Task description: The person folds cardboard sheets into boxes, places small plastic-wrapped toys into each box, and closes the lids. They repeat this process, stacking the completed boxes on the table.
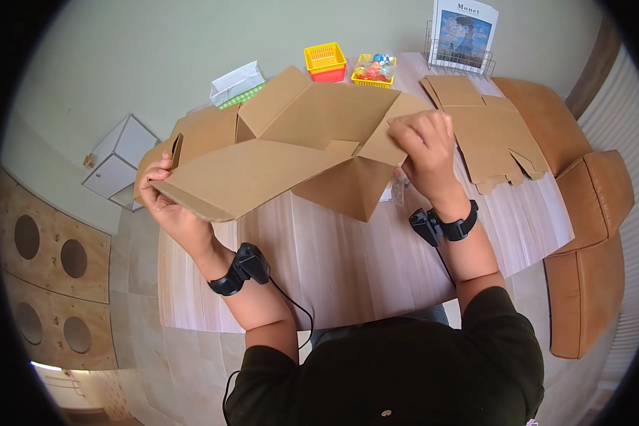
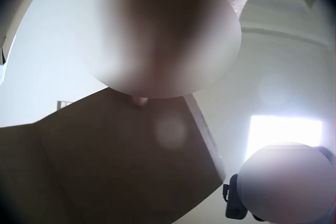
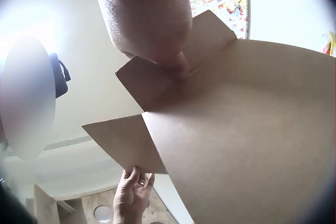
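Observation:
A half-unfolded brown cardboard box (image 1: 263, 167) is held up over the wood-grain table (image 1: 319, 270), its flaps jutting at different angles. My left hand (image 1: 181, 213) grips the outer edge of a long flap on the left. At the right end, my right hand (image 1: 429, 149) pinches another flap with curled fingers. In the right wrist view, the thumb side of the right hand (image 3: 149, 19) presses close to a fold, while the left hand (image 3: 131, 198) holds a flap corner farther off. The left wrist view shows the underside of the cardboard (image 2: 121, 155); blur covers most of the hand there.
Flattened cardboard (image 1: 490, 135) lies on the table's right, and more cardboard (image 1: 209, 128) lies behind on the left. Along the back are a yellow basket (image 1: 324, 55), a basket with bagged colourful pieces (image 1: 376, 69) and a wire rack (image 1: 461, 62). A brown leather seat (image 1: 593, 206) adjoins the right side.

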